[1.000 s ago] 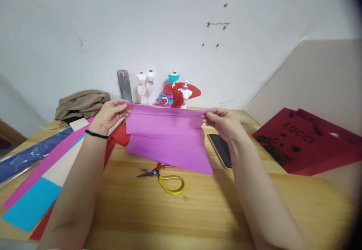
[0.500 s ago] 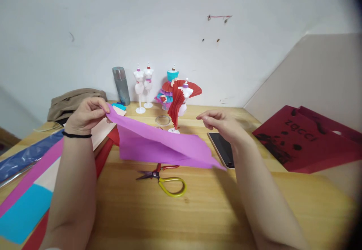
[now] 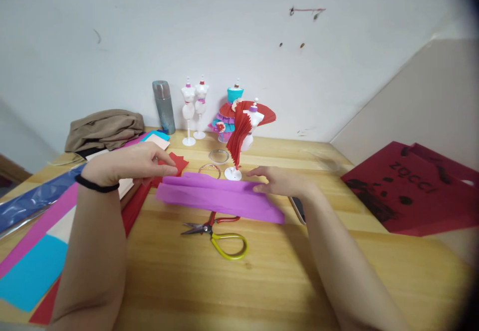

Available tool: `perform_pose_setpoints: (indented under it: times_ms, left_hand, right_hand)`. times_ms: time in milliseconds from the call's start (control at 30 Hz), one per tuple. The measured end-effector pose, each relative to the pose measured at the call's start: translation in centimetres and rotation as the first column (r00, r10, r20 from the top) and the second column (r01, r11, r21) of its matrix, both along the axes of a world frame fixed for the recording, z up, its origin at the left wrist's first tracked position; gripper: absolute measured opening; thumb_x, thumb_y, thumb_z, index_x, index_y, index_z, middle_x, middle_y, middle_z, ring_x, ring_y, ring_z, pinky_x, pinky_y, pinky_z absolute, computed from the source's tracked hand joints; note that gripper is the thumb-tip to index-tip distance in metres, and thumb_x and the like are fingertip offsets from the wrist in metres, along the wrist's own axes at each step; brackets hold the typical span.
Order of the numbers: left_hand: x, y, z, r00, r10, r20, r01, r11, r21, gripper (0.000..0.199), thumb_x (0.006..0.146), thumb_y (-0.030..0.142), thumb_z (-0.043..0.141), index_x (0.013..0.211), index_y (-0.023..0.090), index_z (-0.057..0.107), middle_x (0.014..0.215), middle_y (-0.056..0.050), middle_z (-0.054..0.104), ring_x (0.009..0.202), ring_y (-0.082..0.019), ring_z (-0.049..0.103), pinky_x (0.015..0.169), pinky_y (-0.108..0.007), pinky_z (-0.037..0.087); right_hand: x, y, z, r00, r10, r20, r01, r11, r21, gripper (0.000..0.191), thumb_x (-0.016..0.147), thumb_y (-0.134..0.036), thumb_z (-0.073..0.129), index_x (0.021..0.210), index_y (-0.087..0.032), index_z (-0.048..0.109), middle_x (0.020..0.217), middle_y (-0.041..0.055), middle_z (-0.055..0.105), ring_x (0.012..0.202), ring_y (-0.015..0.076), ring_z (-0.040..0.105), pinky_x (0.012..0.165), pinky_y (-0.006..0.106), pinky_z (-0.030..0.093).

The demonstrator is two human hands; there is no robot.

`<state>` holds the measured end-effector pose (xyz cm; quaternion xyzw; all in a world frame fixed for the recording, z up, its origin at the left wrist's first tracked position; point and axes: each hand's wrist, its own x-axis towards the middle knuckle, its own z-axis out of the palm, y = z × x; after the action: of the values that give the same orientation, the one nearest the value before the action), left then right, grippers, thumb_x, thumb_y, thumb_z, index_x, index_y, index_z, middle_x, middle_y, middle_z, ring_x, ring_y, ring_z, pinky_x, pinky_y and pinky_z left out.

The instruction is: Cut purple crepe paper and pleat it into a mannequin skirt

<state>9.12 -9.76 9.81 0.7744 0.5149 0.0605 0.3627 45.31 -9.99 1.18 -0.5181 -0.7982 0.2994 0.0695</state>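
A folded purple sheet (image 3: pixel 220 198) lies across the middle of the table, behind the scissors (image 3: pixel 228 246), which have one red and one yellow handle. Over the sheet's left end is my left hand (image 3: pixel 140 164), fingers apart and pointing right, with nothing gripped. My right hand (image 3: pixel 282 181) is at the sheet's far right edge, thumb and forefinger apart. Just behind the sheet stands a small white mannequin (image 3: pixel 253 119) draped in pleated red material (image 3: pixel 238 136). Whether either hand touches the sheet is hard to tell.
Coloured sheets (image 3: pixel 33 271) lie at the left near a brown cloth (image 3: pixel 105 129). At the back stand a grey bottle (image 3: pixel 163 109) and white mannequins (image 3: pixel 188 106). A phone (image 3: pixel 298 209) lies beside my right wrist; a red bag (image 3: pixel 411 191) is at the right.
My left hand has let go of the purple sheet and moved right. The sheet has dropped lower and lies folded. My right hand has moved left and down to the sheet's edge.
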Motion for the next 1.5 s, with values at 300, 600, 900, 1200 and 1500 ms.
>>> perform_pose_setpoints:
  times_ms: [300, 600, 900, 1200, 1500]
  left_hand:
    - [4.5, 3.9, -6.7, 0.895, -0.285, -0.344, 0.383, 0.886, 0.262, 0.01, 0.07, 0.025, 0.061, 0.072, 0.019, 0.069, 0.071, -0.001, 0.066, 0.069, -0.016, 0.059, 0.064, -0.024, 0.04]
    - [7.6, 3.4, -9.8, 0.853, -0.262, -0.451, 0.405, 0.878, 0.255, 0.034, 0.065, 0.028, 0.07, 0.097, 0.016, 0.072, 0.103, -0.013, 0.072, 0.094, -0.028, 0.065, 0.071, -0.031, 0.045]
    - [6.8, 2.9, -6.3, 0.877, -0.293, -0.381, 0.419, 0.854, 0.308, 0.015, 0.079, 0.021, 0.051, 0.077, 0.016, 0.066, 0.081, -0.006, 0.068, 0.077, -0.019, 0.06, 0.065, -0.028, 0.039]
    - [9.1, 0.2, -5.0, 0.886, -0.396, -0.24, 0.461, 0.807, 0.368, 0.019, 0.082, 0.025, 0.057, 0.096, 0.018, 0.068, 0.094, -0.005, 0.071, 0.083, -0.019, 0.06, 0.068, -0.027, 0.038]
    - [6.4, 0.5, -2.4, 0.958, -0.286, 0.0, 0.258, 0.863, 0.434, 0.031, 0.085, 0.031, 0.049, 0.058, 0.018, 0.042, 0.056, 0.005, 0.04, 0.053, -0.009, 0.036, 0.052, -0.024, 0.027]
  right_hand:
    - [-0.9, 0.8, -1.4, 0.99, 0.036, 0.134, -0.038, 0.999, 0.01, 0.048, 0.076, -0.014, 0.063, 0.124, -0.017, 0.067, 0.127, 0.013, 0.069, 0.116, 0.0324, 0.064, 0.1, 0.043, 0.047]
    - [-1.5, 0.7, -1.6, 0.983, 0.118, 0.143, -0.12, 0.993, 0.007, 0.048, 0.069, -0.02, 0.071, 0.116, -0.018, 0.071, 0.121, 0.0116, 0.071, 0.11, 0.0308, 0.065, 0.096, 0.038, 0.047]
    - [-0.6, -0.2, 0.8, 0.997, 0.008, 0.075, -0.018, 0.99, 0.14, 0.014, 0.078, -0.025, 0.054, 0.072, -0.021, 0.066, 0.071, 0.0025, 0.068, 0.068, 0.0199, 0.059, 0.064, 0.031, 0.043]
    - [-2.4, -4.1, 5.0, 0.976, -0.078, -0.204, 0.121, 0.97, 0.209, 0.024, 0.083, -0.04, 0.055, 0.076, -0.022, 0.069, 0.072, 0.0034, 0.069, 0.065, 0.0198, 0.06, 0.061, 0.032, 0.046]
    - [-1.3, -4.2, 5.2, 0.74, -0.133, -0.659, 0.229, 0.971, 0.061, 0.065, 0.075, -0.047, 0.075, 0.134, -0.027, 0.056, 0.109, 0.0063, 0.074, 0.097, 0.028, 0.07, 0.08, 0.041, 0.058]
